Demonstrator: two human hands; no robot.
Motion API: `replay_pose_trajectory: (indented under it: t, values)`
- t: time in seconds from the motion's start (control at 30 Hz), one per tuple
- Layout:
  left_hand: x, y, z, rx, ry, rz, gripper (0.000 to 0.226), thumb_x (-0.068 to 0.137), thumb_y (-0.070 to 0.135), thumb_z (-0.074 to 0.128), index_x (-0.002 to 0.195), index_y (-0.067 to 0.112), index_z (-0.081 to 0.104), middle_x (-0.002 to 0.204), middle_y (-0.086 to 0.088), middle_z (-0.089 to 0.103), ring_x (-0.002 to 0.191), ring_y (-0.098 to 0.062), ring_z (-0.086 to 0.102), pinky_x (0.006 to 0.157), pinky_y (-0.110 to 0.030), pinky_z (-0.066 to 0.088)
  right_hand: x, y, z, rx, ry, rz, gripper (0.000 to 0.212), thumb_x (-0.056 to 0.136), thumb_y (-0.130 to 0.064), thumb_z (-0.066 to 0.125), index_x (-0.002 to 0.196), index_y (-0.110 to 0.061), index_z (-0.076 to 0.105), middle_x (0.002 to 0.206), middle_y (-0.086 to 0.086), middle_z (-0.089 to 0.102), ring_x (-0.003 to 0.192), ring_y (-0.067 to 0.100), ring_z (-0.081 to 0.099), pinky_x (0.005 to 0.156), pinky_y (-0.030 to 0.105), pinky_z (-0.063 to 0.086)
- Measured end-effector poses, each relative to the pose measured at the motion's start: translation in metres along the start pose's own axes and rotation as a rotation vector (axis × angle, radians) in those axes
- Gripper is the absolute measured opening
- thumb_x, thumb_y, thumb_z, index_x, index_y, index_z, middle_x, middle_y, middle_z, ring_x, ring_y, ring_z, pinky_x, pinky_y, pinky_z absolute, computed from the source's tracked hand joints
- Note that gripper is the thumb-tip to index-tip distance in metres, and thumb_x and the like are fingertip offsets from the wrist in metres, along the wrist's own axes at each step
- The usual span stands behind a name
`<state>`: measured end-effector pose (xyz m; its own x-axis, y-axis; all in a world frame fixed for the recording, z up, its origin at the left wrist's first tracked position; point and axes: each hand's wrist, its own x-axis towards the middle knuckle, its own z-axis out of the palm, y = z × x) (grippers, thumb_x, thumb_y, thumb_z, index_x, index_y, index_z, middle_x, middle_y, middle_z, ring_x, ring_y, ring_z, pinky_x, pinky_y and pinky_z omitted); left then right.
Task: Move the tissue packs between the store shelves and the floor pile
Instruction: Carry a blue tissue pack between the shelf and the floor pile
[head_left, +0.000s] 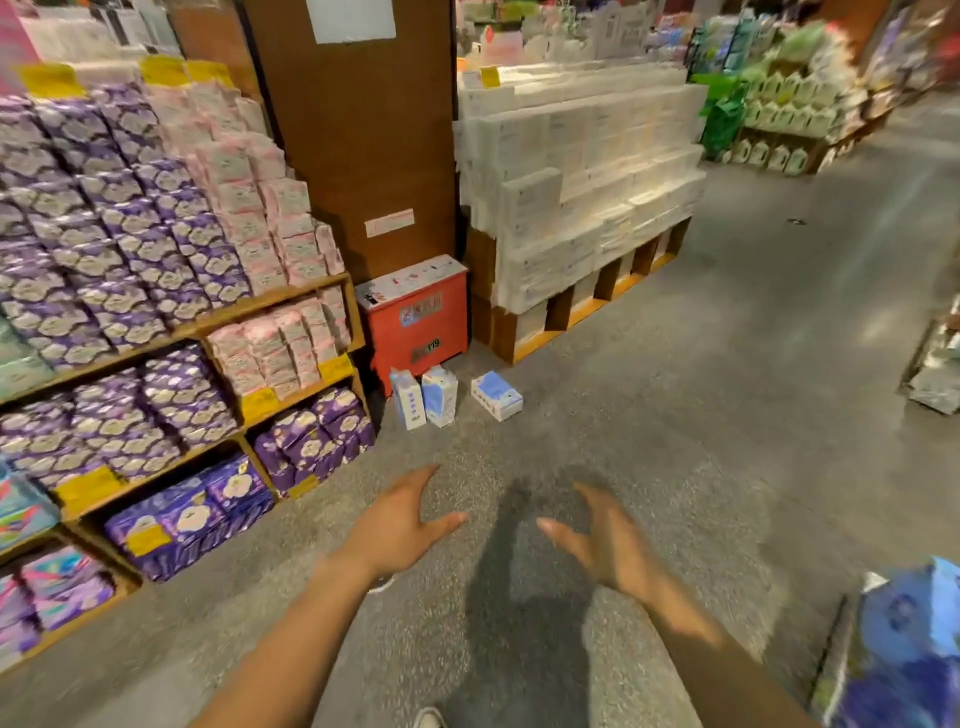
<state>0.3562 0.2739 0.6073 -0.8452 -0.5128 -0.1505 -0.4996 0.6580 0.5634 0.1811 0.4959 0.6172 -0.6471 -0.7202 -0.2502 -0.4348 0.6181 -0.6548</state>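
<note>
Three blue-and-white tissue packs sit on the grey floor by a red box: one upright pack (408, 397), a second upright pack (440, 395) touching it, and a third pack (497, 395) lying flat to the right. My left hand (400, 525) and my right hand (608, 545) reach forward over the floor, fingers spread, holding nothing. Both are well short of the packs. More blue packs (904, 649) show blurred at the bottom right edge.
Wooden shelves (280, 299) on the left hold purple and pink packs. A red box (415, 322) stands against a brown pillar (358, 130). A pallet stack of white packs (582, 182) rises to the right. Grey floor (701, 415) stretches ahead.
</note>
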Motion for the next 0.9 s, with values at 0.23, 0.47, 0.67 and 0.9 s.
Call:
replay_pose_trajectory:
  t: [0.23, 0.47, 0.67, 0.9]
  values:
    - [0.192, -0.024, -0.088, 0.106, -0.05, 0.09, 0.112, 0.073, 0.091, 0.044, 0.156, 0.017, 0.029, 0.155, -0.009, 0.041, 0.14, -0.025, 0.041, 0.11, -0.033, 0.035, 0.185, -0.045, -0.041, 0.066, 0.01, 0.11, 0.103, 0.079, -0.078, 0.061, 0.16, -0.026, 0.023, 0.165, 0.003, 0.026, 0.15, 0.027, 0.027, 0.12, 0.048, 0.03]
    - [0.374, -0.06, -0.12, 0.134, -0.063, 0.062, 0.131, 0.057, 0.104, 0.02, 0.157, 0.02, 0.024, 0.16, -0.006, 0.033, 0.143, -0.026, 0.038, 0.115, -0.043, 0.036, 0.376, -0.052, -0.061, 0.053, -0.034, 0.045, 0.094, 0.086, -0.065, 0.064, 0.158, -0.019, 0.026, 0.163, 0.003, 0.029, 0.149, 0.025, 0.029, 0.119, 0.039, 0.029]
    - [0.505, -0.09, -0.148, 0.139, -0.084, -0.043, 0.106, 0.075, 0.091, 0.036, 0.156, 0.023, 0.029, 0.156, -0.004, 0.04, 0.14, -0.025, 0.041, 0.112, -0.041, 0.038, 0.544, -0.079, -0.091, -0.036, -0.159, 0.001, 0.091, 0.088, -0.063, 0.062, 0.157, -0.014, 0.028, 0.16, 0.006, 0.035, 0.145, 0.025, 0.035, 0.114, 0.036, 0.031]
    - [0.631, -0.141, -0.182, 0.105, -0.081, -0.127, 0.079, 0.083, 0.079, 0.05, 0.144, 0.029, 0.04, 0.138, -0.006, 0.052, 0.122, -0.031, 0.051, 0.095, -0.043, 0.046, 0.7, -0.113, -0.088, -0.171, -0.228, 0.003, 0.09, 0.091, -0.062, 0.059, 0.158, -0.014, 0.024, 0.163, 0.009, 0.028, 0.149, 0.028, 0.026, 0.117, 0.042, 0.028]
